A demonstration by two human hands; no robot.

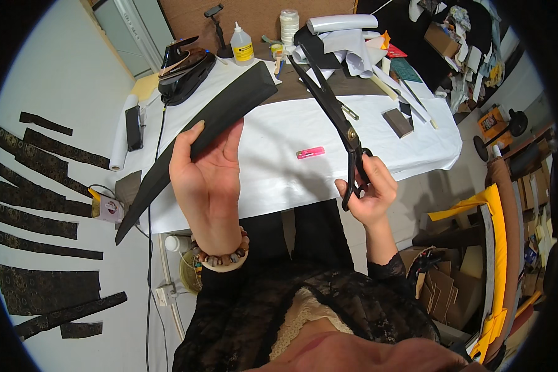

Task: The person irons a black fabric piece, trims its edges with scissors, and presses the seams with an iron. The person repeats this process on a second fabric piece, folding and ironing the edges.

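A long dark fabric strip (pixel 198 133) is gripped by the left hand (pixel 208 177), its tapered ends stretching well beyond the fingers on both sides. Black scissors (pixel 335 115) are grasped by the right hand (pixel 369 189), fingers threaded through the handles, blades extending above the fingertips.

The left hand (pixel 208 177) covers the middle of the long black fabric piece (pixel 211 124) — its fingertips are hidden behind it. The scissors (pixel 332 105) have their handle loops buried in the right hand (pixel 369 189); the blade tips blend into dark clutter — indistinct.
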